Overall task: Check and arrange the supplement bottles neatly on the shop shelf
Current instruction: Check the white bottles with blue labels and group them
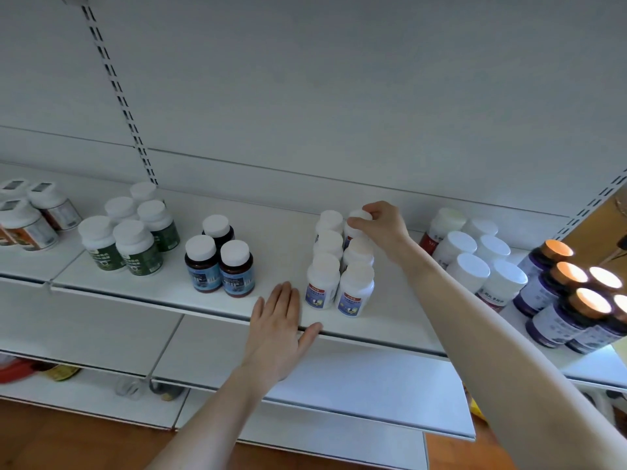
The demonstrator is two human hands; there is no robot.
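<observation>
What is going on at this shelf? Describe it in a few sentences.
A person is tidying supplement bottles on a white shop shelf. The right hand grips the cap of the rearmost bottle in a double row of blue-labelled white bottles. The left hand rests flat on the shelf's front edge, holding nothing.

Wooden floor (pixel 68 446); red item (pixel 13 369) lower left.

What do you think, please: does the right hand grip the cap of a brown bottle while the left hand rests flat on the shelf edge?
No: in the head view the right hand grips the cap of a white bottle, not a brown one; the left hand rests flat on the shelf edge.
</observation>
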